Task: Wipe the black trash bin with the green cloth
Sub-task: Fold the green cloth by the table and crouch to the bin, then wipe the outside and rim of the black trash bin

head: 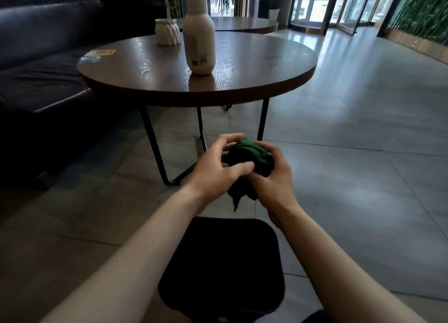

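Green cloth: bunched into a ball between my two hands, held in the air above the floor, with a dark tail of fabric hanging down below my palms.
Left hand: my fingers curl over the near and left side of the cloth, the thumb laid across its front; it is closed on the cloth.
Right hand: it wraps the cloth from the right and underneath, fingers clenched round the bundle.
Black trash bin: standing on the floor directly below my hands, between my forearms; I see its rounded square top from above. The cloth is apart from it, its hanging tail ending just short of the far rim.
Floor: large grey tiles, glossy, with light reflecting on them.
Round table: dark wood top on thin black legs, beyond my hands.
White bottle: upright near the table's front edge, a label on its lower part.
White ribbed cup: behind and left of the bottle.
Dark sofa: along the left, beside the table.
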Tool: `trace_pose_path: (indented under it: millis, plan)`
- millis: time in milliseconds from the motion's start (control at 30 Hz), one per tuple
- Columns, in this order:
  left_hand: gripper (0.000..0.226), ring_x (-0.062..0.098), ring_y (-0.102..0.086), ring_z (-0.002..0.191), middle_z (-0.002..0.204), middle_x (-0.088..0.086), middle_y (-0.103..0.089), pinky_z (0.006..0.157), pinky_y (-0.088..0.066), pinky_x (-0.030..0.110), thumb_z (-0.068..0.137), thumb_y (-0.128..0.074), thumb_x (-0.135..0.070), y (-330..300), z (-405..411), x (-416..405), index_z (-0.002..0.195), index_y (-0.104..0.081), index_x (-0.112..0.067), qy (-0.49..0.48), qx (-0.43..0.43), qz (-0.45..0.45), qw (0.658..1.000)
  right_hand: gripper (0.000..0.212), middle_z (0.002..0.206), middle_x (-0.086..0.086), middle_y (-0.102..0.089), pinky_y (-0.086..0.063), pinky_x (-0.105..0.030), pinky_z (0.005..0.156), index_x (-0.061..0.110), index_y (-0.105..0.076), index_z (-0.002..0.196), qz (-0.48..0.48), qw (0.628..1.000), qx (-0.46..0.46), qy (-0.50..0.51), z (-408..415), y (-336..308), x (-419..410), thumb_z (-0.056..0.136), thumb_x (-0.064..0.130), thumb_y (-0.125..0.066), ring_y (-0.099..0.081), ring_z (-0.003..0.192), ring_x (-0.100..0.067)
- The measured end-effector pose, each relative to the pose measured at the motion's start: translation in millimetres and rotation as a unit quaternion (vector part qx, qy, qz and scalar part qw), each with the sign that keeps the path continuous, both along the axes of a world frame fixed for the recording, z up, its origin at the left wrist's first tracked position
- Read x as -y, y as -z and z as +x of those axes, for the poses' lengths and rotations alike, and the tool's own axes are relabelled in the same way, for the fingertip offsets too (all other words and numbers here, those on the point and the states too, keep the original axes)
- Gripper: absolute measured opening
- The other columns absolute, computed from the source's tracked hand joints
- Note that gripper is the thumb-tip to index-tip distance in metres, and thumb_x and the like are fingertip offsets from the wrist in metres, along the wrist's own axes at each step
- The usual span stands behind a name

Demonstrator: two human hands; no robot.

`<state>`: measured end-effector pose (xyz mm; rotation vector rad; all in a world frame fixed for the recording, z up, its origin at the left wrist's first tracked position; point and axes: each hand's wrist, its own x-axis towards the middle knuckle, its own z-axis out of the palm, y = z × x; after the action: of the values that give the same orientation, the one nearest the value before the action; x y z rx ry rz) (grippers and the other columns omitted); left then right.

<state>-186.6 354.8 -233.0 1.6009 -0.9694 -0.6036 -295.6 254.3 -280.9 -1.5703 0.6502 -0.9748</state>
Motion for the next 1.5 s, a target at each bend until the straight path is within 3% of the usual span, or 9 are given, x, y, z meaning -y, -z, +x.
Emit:
trace_pose_path:
  millis: [167,367,567,800,1033,1200,1300,1400,1500]
  plan:
    - [0.071,-0.004,-0.044,0.133,0.143,-0.02,-0.048,0.112,-0.038,0.025,0.084,-0.072,-0.048,53.7,-2.7,-72.6,0.146,-0.038,-0.046,0.043,0.24,0.119,0.963,0.05,0.111,0.005,-0.074,-0.06,-0.041,0.097,0.024,-0.065,0.123,0.014,0.998,0.006,0.057,-21.5,12.9,16.7,0.081,-0.001,-0.08,-0.071,0.105,-0.01]
    - [0.096,-0.002,-0.002,0.154,0.167,-0.022,-0.009,0.125,0.005,0.022,0.079,-0.05,-0.081,144.3,-18.0,-144.5,0.156,-0.003,-0.05,0.244,0.401,0.317,0.824,0.049,0.105,0.008,-0.074,-0.062,-0.05,0.092,0.032,-0.066,0.116,0.022,0.996,-0.001,0.084,-45.7,21.5,29.5,0.081,0.0,-0.08,-0.073,0.101,-0.013]
    - [0.07,0.009,-0.031,0.149,0.166,-0.018,-0.024,0.119,-0.028,0.027,0.096,-0.051,-0.043,160.8,-17.8,-150.0,0.157,-0.019,-0.043,0.293,0.428,0.335,0.786,0.052,0.107,-0.001,-0.073,-0.061,-0.051,0.084,0.032,-0.066,0.119,0.022,0.996,-0.027,0.082,-57.0,34.2,26.7,0.081,-0.001,-0.079,-0.073,0.101,-0.027]
    - [0.03,0.018,-0.066,0.112,0.123,-0.014,-0.07,0.085,-0.051,0.037,0.101,-0.038,-0.045,155.9,3.4,-129.1,0.129,-0.049,-0.043,0.204,0.455,0.327,0.803,0.054,0.107,0.003,-0.072,-0.059,-0.038,0.076,0.038,-0.066,0.116,0.013,0.997,-0.039,0.069,-61.7,28.8,12.5,0.081,-0.001,-0.081,-0.073,0.1,-0.023]
    - [0.021,0.022,-0.069,0.098,0.098,-0.01,-0.071,0.074,-0.05,0.035,0.092,-0.055,-0.049,143.3,52.4,-62.2,0.111,-0.051,-0.041,0.155,0.406,0.282,0.855,0.058,0.105,0.015,-0.073,-0.063,-0.025,0.073,0.042,-0.067,0.117,-0.054,0.994,-0.077,0.048,-86.2,0.2,-8.7,0.081,-0.002,-0.081,-0.074,0.096,-0.011]
    - [0.026,0.025,-0.068,0.107,0.108,-0.005,-0.072,0.088,-0.054,0.043,0.092,-0.062,-0.043,156.3,84.7,-39.2,0.118,-0.058,-0.041,0.127,0.336,0.265,0.895,0.064,0.108,0.018,-0.073,-0.063,-0.033,0.083,0.041,-0.066,0.122,-0.109,0.981,-0.155,0.031,-96.4,23.4,-33.0,0.079,-0.006,-0.077,-0.073,0.1,-0.005]
    - [0.034,0.023,-0.062,0.115,0.117,-0.008,-0.069,0.094,-0.049,0.038,0.091,-0.065,-0.04,167.7,93.9,-28.0,0.124,-0.057,-0.042,0.092,0.354,0.213,0.906,0.073,0.116,0.01,-0.069,-0.055,-0.02,0.091,0.042,-0.063,0.123,-0.161,0.967,-0.191,0.042,-89.0,62.0,-44.1,0.075,-0.012,-0.077,-0.068,0.107,-0.004]
    - [0.045,0.019,-0.046,0.132,0.131,-0.011,-0.06,0.115,-0.028,0.042,0.094,-0.062,-0.038,175.0,94.1,-17.3,0.137,-0.05,-0.044,0.062,0.412,0.192,0.889,0.08,0.121,0.006,-0.06,-0.045,-0.01,0.096,0.034,-0.061,0.126,-0.228,0.949,-0.206,0.064,-74.6,102.8,-55.2,0.068,-0.018,-0.078,-0.059,0.116,-0.001]
    - [0.065,0.021,-0.021,0.149,0.157,-0.011,-0.035,0.122,-0.004,0.062,0.099,-0.055,-0.037,183.7,96.1,-13.6,0.15,-0.021,-0.057,0.043,0.419,0.241,0.875,0.074,0.131,0.006,-0.056,-0.052,-0.024,0.099,0.031,-0.061,0.132,-0.27,0.941,-0.192,0.071,-58.4,141.0,-66.6,0.072,-0.01,-0.076,-0.059,0.124,-0.01]
